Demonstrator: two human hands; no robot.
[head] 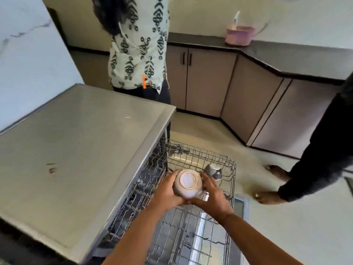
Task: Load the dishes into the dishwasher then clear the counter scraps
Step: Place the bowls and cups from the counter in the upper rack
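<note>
1. Here, a brushed steel dishwasher top (76, 150) fills the left side, with brown smudges near its left edge; pale floor (286, 226) lies to the right, and a dark countertop (286, 52) over beige cabinet doors (206, 83) runs along the back walls.
2. No readable writing shows anywhere.
3. The grey wire dishwasher rack (232, 180) is pulled out from the machine's front. Both hands cup an upturned white ceramic bowl (188, 183) above the rack's middle: the left hand (168, 190) curls round its left side, the right hand (212, 196) round its right.
4. A patterned dark bowl (213, 171) lies tilted at the rack's far right corner.
5. A pink plastic tub (239, 36) holding a brush sits on the countertop's back edge.
6. A person in a printed shirt (139, 44) stands beyond the dishwasher's far corner; another in dark trousers (321, 150), barefoot, stands right of the rack.
</note>
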